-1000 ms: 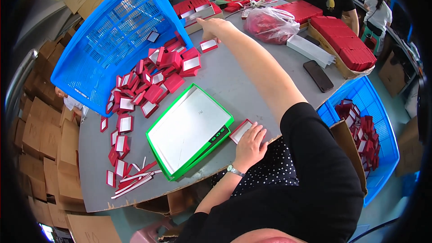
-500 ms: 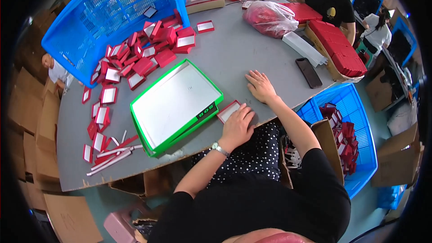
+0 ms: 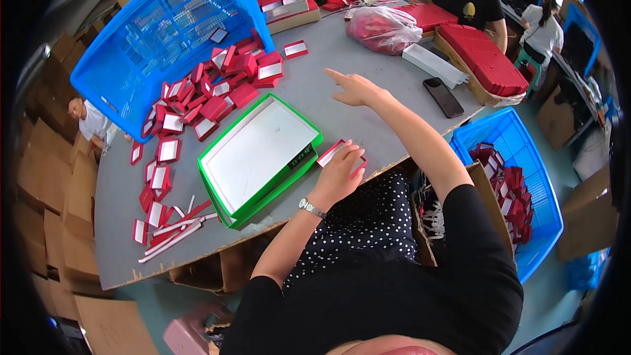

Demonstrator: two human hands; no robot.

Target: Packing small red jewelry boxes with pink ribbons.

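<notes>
Small red rectangular box with white inside (image 3: 327, 156) sits near the grey worktop's (image 3: 351, 123) edge under the left hand (image 3: 336, 175), its grip unclear; the right hand (image 3: 357, 89) has its grip released.

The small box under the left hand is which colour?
The small box is red, white inside; seen best in the head view.

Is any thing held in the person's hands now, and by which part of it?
The right hand holds nothing. The left hand covers part of the small red box; whether it grips it, and where, cannot be told.
</notes>
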